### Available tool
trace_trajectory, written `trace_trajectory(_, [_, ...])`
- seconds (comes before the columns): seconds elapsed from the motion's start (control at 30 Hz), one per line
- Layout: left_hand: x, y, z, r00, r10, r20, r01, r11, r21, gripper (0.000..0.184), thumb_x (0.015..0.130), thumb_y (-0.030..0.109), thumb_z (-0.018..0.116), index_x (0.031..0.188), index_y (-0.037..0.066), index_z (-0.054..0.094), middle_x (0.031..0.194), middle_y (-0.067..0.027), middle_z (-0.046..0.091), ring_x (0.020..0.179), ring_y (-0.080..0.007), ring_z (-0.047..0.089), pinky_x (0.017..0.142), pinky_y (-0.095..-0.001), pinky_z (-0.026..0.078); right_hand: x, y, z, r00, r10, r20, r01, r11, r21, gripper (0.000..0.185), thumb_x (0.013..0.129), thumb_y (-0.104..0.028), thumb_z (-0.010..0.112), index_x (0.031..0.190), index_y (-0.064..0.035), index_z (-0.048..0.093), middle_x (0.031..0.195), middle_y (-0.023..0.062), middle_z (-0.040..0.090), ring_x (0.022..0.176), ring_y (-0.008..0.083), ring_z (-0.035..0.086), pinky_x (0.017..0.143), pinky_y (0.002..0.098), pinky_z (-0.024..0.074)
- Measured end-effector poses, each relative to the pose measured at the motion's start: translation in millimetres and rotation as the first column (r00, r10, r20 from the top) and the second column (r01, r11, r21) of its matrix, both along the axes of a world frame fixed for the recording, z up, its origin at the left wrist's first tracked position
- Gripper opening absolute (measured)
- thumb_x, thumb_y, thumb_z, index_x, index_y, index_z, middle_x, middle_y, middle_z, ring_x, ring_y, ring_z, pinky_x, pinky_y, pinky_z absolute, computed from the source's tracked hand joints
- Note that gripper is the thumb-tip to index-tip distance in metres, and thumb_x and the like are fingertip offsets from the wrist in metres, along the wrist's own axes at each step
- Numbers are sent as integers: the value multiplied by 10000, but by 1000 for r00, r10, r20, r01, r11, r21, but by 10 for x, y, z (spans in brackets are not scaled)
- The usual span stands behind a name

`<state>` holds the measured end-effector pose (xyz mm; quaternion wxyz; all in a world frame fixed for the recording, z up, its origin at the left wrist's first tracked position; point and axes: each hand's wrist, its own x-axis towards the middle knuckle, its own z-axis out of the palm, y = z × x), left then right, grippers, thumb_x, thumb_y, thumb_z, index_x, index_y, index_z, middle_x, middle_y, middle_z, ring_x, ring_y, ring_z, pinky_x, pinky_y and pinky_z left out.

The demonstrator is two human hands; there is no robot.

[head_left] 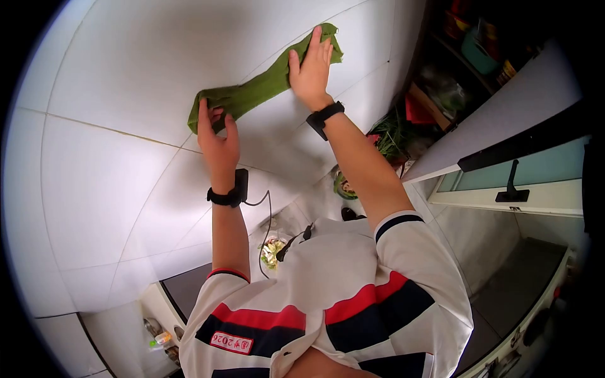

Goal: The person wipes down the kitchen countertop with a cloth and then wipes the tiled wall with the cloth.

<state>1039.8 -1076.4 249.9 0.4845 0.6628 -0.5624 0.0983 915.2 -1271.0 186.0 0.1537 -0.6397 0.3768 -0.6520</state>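
Note:
A green cloth [261, 87] is stretched slantwise against a white tiled wall [113, 170]. At its lower left end is my left hand [217, 148], with fingers partly curled into the folds and the thumb apart. My right hand [310, 75] lies flat on the upper right end of the cloth, its fingers stretched out and the thumb to the side. Both wrists wear black straps, and a cable hangs from the left one.
To the right stands a dark shelf [450, 63] with a teal container [479, 53] and leafy greens [394, 135] below. Beside it are a white panel and a door with a black handle [512, 189]. Food scraps [273, 251] lie low near my body.

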Motion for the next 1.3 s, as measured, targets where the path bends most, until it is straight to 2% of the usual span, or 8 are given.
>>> trace_trajectory(0.2, [35,14,-29,1000,-14,4,14,996,-93,561,868,25,604,1392,-23,407,1072,-122,611,960,-210,575,864,-334,472,-42,122,175,999,-35,10,36,998,-43,777,890,-272,609,1446,102,214,1281,314,486,1252,539,360,1107,561,220])
trace_trajectory(0.3, [152,141,57,999,25,-40,-32,983,-183,560,861,32,606,1382,-37,413,1054,-132,608,949,-224,573,860,-344,468,-12,315,515,982,179,59,-178,984,-10,785,844,-260,664,1420,101,272,1264,333,490,1236,530,379,1100,551,237])
trace_trajectory(0.37, [196,215,101,995,23,-94,-42,977,-211,559,865,33,600,1385,-38,407,1052,-131,599,940,-220,568,856,-339,467,182,378,657,991,129,19,-121,962,-245,777,810,-284,709,1394,71,339,1112,284,550,1248,500,390,1064,551,276])
trace_trajectory(0.57, [248,239,123,997,26,-69,-38,985,-170,559,858,25,597,1380,-42,409,1024,-123,596,917,-209,564,840,-334,468,367,339,716,989,36,-146,-68,974,-217,776,813,-415,665,1408,-10,374,1114,246,573,1296,477,334,1040,594,253])
trace_trajectory(0.7, [209,231,162,999,14,-35,-17,995,-98,576,830,8,611,1374,-36,427,994,-116,610,881,-211,569,818,-331,481,357,144,343,999,-39,-4,38,993,-114,780,856,-321,607,1441,72,274,1228,317,491,1254,521,339,1082,598,191])
trace_trajectory(0.87, [212,206,271,997,-59,53,63,995,-75,576,806,0,629,1356,-27,461,936,-100,613,795,-207,565,731,-309,496,205,189,306,999,-48,-7,48,999,-19,800,896,-238,572,1475,96,132,1071,258,510,1119,437,445,1113,566,188])
trace_trajectory(1.03, [388,467,559,997,33,74,-24,992,-125,599,801,-8,629,1371,-29,447,886,-73,599,671,-171,527,628,-294,476,214,337,656,952,-14,307,14,1000,4,565,889,-215,644,1291,60,358,1180,257,463,1098,383,469,966,467,371])
trace_trajectory(1.3, [867,1122,776,990,133,-53,-140,976,-165,680,835,-49,549,1467,-3,303,825,-46,611,629,-113,549,645,-238,486,866,913,1477,966,169,196,-121,964,-235,318,891,-81,529,1151,80,445,1078,263,460,1046,409,433,934,486,341])
